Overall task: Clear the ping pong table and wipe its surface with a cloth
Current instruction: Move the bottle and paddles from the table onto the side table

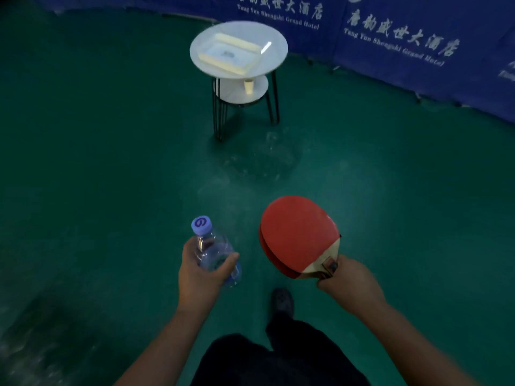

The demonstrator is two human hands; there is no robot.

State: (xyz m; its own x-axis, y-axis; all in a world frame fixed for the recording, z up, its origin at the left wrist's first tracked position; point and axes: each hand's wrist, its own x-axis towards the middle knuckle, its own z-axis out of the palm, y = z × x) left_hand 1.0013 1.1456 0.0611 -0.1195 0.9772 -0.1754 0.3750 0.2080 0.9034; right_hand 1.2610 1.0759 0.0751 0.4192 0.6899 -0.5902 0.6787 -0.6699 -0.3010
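The person stands on a dark green sports floor (111, 162), both bare arms held out ahead, one dark shoe (282, 302) showing at 6 o'clock below dark trousers. The left hand (200, 270) has its fingers and thumb curled round the body of a clear plastic water bottle with a purple cap (213, 250), the cap tilted up toward 11 o'clock. The right hand (349, 281) grips the pale wooden handles of two red-rubbered ping pong paddles (296, 235) stacked one on the other, the blades pointing toward 10 o'clock; bottle and paddles hang side by side over the floor, near each other but apart. Farther off, at 12 o'clock, a small round white two-tiered counter on black wire legs (276, 55) stands near a blue banner wall with white lettering (404, 37). On its top lies a shallow rectangular tray with a cream rim (231, 51), blurred; on the lower shelf a small pale cup (249, 86) stands upright. The ping pong table itself is out of sight.
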